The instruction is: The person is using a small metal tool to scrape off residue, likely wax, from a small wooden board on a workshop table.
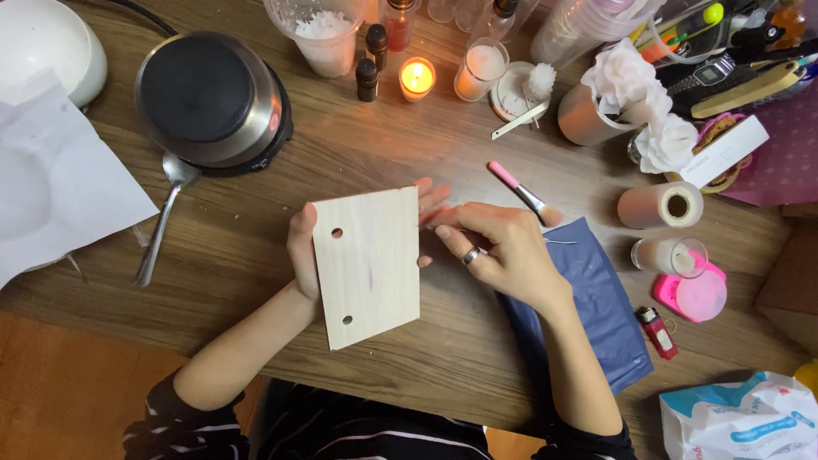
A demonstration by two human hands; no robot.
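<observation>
My left hand (300, 247) holds a thin pale wooden board (368, 266) with two small round holes, gripping it from behind so the fingertips show at its right edge. My right hand (498, 249), with a ring on one finger, pinches something thin at the board's right edge; a fine wire (558, 242) trails off to the right of it. Both hands hover over the wooden table (256, 221).
A blue pouch (609, 307) lies under my right wrist, a pink brush (520, 189) just beyond it. A round hot plate (209, 98) and spoon (162, 223) sit at the left, a lit candle (417, 78), small bottles and jars behind, and a red lighter (658, 330) at the right.
</observation>
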